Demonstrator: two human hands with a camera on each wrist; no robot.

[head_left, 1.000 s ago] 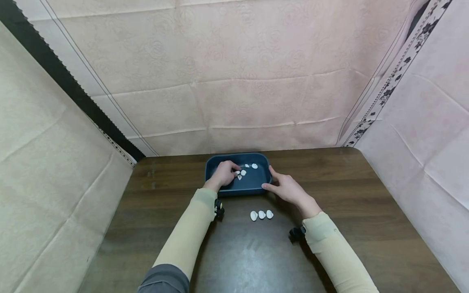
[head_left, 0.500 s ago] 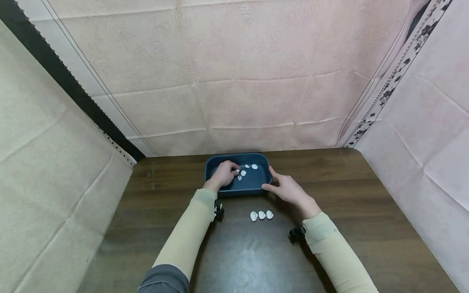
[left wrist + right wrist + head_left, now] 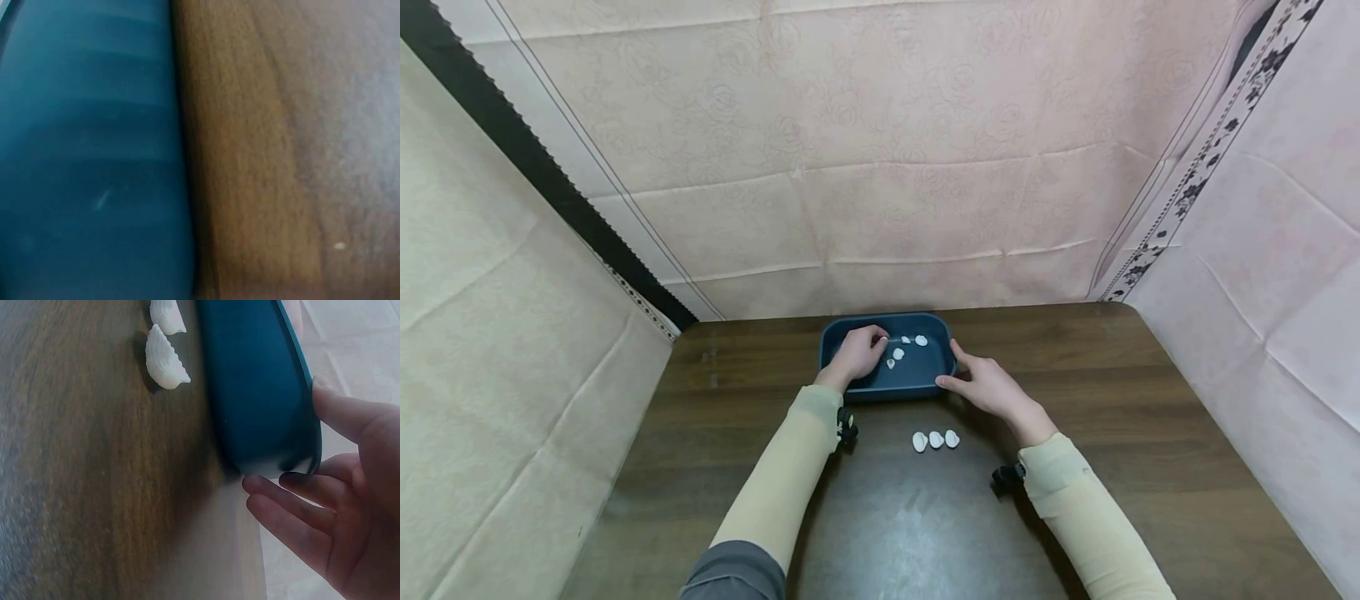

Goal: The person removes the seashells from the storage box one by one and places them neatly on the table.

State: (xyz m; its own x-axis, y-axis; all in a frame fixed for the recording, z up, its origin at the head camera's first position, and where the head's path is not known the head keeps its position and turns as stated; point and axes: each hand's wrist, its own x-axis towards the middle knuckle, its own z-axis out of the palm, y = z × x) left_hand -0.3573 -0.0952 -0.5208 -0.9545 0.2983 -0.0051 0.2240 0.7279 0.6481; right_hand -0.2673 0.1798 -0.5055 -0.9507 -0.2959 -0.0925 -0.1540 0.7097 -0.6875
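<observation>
A dark blue tray (image 3: 917, 383) sits by the table's far edge. White seashells lie inside it, among them one shell (image 3: 921, 340) near the far right corner and another shell (image 3: 898, 354) mid-tray. My left hand (image 3: 859, 352) reaches over the near wall and pinches a small white shell, mostly hidden by the fingertips. At the tray's right end my right hand (image 3: 992, 387) holds the corner; in the right wrist view its thumb (image 3: 340, 409) presses the rim while the fingers bend under the end wall. The left wrist view shows tray wall (image 3: 94, 144) but no hand.
Three white ribbed shells stand in a row on the wooden table (image 3: 760, 467), in front of the tray; the rightmost shell (image 3: 952, 438) is nearest my right hand. Patterned cloth (image 3: 925, 167) hangs behind and along both sides of the table.
My left hand has shifted slightly away from me inside the tray, and the shell by its fingertips has come up from its spot. The right hand and tray have stayed put.
</observation>
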